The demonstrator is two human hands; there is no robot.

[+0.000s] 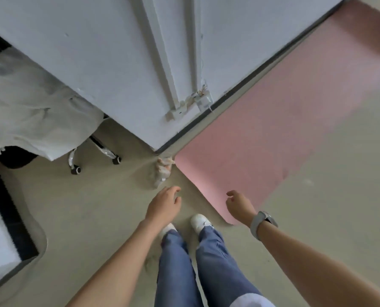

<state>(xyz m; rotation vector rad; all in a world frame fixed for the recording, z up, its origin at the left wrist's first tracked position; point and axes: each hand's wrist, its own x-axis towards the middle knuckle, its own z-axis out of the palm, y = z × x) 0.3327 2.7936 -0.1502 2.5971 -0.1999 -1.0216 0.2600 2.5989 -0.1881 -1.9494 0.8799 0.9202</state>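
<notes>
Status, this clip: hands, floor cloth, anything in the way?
Both open, empty: left hand, right hand. The crumpled cloth lies at wall corner, untouched, nearest left hand. Beside it, pink mat.

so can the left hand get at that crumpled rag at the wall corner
Probably yes: the left hand is open and appears just short of the crumpled rag, with nothing between them. How high it is above the floor is unclear.

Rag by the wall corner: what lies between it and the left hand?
Only a thin strip of bare floor shows between the rag and the left hand in the head view; nothing else lies there.
</notes>
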